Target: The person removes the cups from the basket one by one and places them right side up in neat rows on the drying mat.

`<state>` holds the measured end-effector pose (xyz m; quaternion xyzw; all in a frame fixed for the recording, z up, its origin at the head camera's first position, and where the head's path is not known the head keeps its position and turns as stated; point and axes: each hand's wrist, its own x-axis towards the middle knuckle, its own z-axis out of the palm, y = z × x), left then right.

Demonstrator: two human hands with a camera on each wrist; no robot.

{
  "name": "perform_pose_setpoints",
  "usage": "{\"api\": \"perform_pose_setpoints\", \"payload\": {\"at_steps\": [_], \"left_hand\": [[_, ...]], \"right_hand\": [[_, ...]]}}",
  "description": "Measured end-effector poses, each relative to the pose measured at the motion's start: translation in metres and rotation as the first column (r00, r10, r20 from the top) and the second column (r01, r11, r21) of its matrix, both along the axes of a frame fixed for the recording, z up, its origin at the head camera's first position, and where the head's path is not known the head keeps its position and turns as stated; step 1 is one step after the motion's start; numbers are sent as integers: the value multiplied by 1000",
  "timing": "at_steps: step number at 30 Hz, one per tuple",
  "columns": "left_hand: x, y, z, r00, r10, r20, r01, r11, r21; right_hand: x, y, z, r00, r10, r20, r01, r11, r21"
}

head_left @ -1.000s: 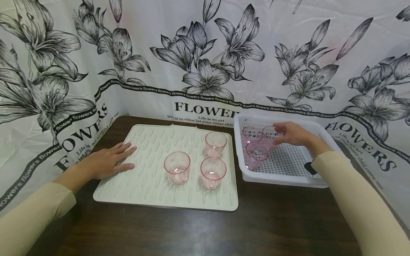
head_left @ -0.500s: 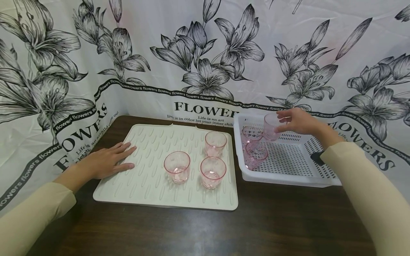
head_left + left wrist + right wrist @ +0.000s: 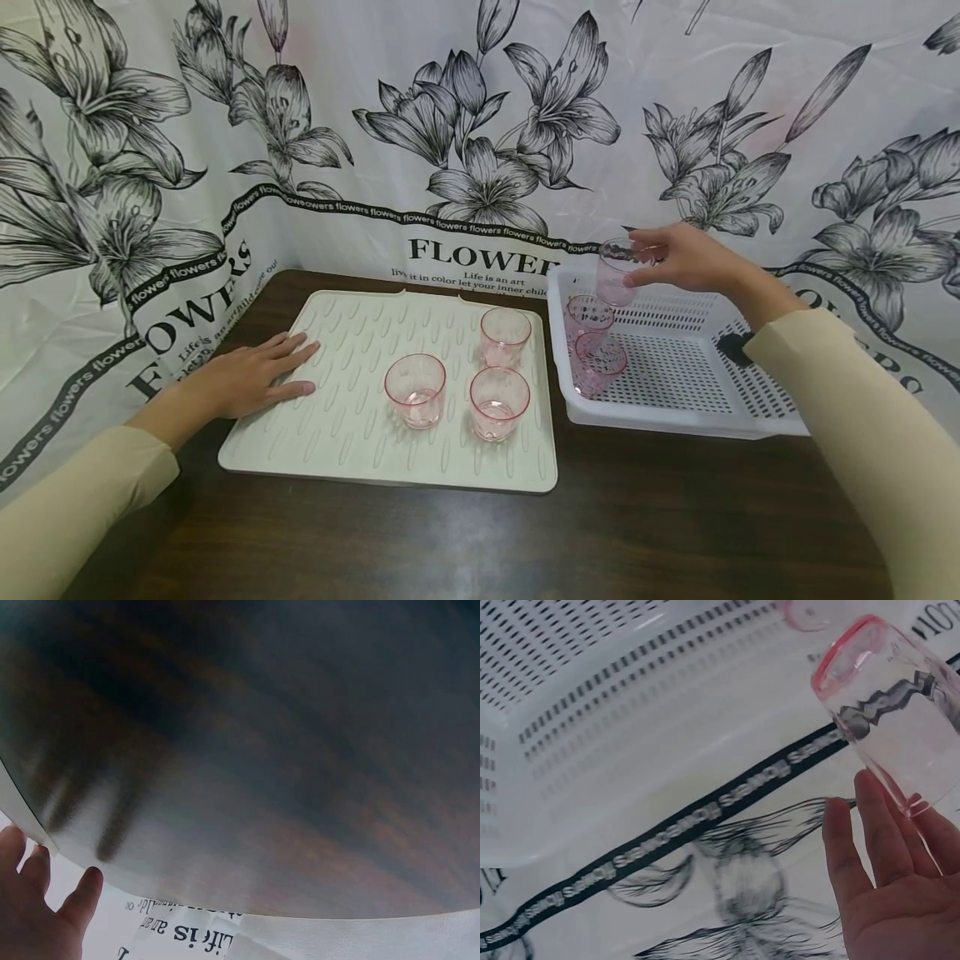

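Note:
My right hand (image 3: 686, 260) grips a clear pink drinking glass (image 3: 613, 279) by its side, holding it up over the back left of a white perforated basket (image 3: 675, 425). The right wrist view shows that glass's pink rim and clear wall beside my fingers (image 3: 885, 840). Two similar glasses, the rear one (image 3: 590, 312) and the front one (image 3: 600, 364), stand in the basket's left side. My left hand (image 3: 247, 377) lies with fingers spread on the left edge of a cream ridged mat (image 3: 337, 375). Three pink glasses stand on the mat: left (image 3: 416, 392), front right (image 3: 498, 406) and back right (image 3: 505, 337).
Mat and basket sit side by side on a dark wooden table (image 3: 450, 542). Behind them hangs a white curtain (image 3: 315, 125) with black flower prints and lettering. A small black patch (image 3: 733, 348) shows in the basket near my right sleeve.
My right hand has lifted a glass out of the basket's back row, up and slightly left. The left hand and the glasses on the mat have stayed put.

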<state>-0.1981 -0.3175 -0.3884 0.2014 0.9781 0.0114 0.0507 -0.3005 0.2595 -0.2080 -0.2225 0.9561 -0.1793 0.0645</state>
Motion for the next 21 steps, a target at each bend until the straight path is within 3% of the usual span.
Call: {"api": "perform_pose_setpoints", "payload": {"at_steps": [6, 14, 21], "left_hand": [[0, -1, 0, 1000, 5, 8, -5, 1000, 4], [0, 0, -1, 1000, -1, 1, 1, 1000, 8], [0, -1, 0, 1000, 4, 3, -4, 1000, 6]], "right_hand": [[3, -28, 3, 1000, 24, 8, -24, 999, -46], [2, -64, -5, 992, 124, -9, -124, 984, -130], [4, -100, -9, 981, 184, -64, -191, 972, -138]]}}
